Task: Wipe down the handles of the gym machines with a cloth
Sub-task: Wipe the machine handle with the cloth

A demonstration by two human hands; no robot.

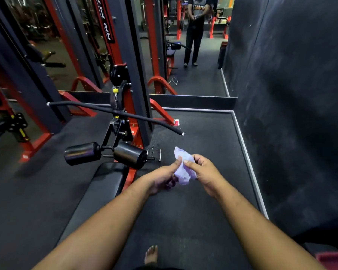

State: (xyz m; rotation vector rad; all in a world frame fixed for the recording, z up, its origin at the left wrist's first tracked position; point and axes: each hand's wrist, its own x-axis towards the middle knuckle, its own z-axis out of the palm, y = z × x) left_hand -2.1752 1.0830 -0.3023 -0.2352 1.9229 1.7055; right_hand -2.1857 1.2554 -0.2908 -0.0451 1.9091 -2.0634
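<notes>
Gripping a bunched lilac cloth (183,168) from either side, the left hand (165,177) and right hand (204,172) meet over the black floor mat (203,133), thumbs pinching the fabric; the long black pulldown bar (113,112) hangs ahead-left, clear of the cloth, above two padded rollers (105,153)

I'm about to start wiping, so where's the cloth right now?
In the head view the purple cloth sits low and right of centre, bunched between the left hand and right hand, just below the right end of the black pulldown bar.
</notes>
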